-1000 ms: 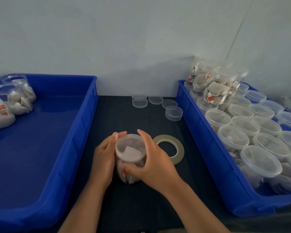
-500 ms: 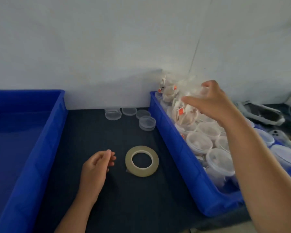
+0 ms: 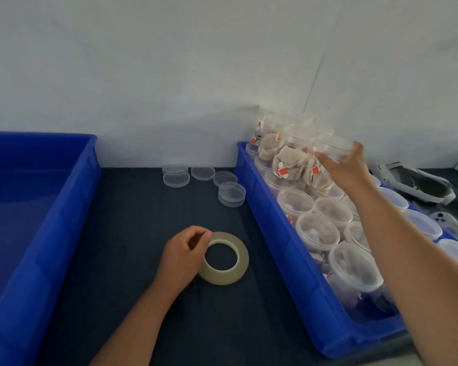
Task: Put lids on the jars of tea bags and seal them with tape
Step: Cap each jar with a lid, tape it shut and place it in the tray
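A roll of clear tape (image 3: 229,276) lies flat on the dark table between two blue bins. My left hand (image 3: 184,256) lies over its left side, with curled fingers and thumb pinching the rim. My right hand (image 3: 347,165) reaches over the right bin (image 3: 275,233) and grips a clear jar of tea bags (image 3: 328,147) on top of the pile at the bin's far end. Several lidded jars (image 3: 316,231) fill the rest of that bin. Loose clear lids (image 3: 232,194) sit at the back of the table.
A second blue bin (image 3: 64,207) stands on the left; only part of its inside shows. A white wall closes off the back. Beyond the right bin lie a white headset (image 3: 418,186) and a controller (image 3: 444,220).
The jar both hands held a second ago is gone from the table's middle. My left hand has moved right onto the tape roll. My right hand has closed round a jar on the pile.
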